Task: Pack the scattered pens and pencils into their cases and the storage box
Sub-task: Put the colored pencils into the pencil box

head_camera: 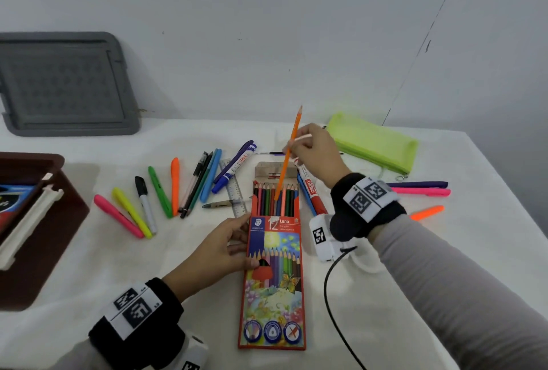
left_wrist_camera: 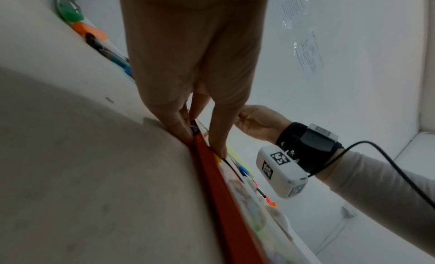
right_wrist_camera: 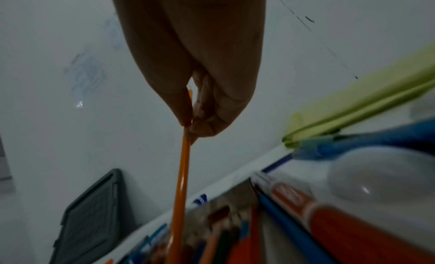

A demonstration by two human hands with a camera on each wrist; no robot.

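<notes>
Fig.: my right grip (head_camera: 311,147) pinches orange pencil (head_camera: 287,159), blunt end angled into pencil box (head_camera: 272,274) slot; left grip (head_camera: 219,251) pinches box edge, steadying it on table (head_camera: 415,266).

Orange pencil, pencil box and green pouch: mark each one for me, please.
orange pencil (head_camera: 287,159), head view, on its shaft just below the right hand's pinch.
pencil box (head_camera: 274,295), head view, on the middle of its printed front.
green pouch (head_camera: 374,142), head view, on the middle of its fabric.
</notes>
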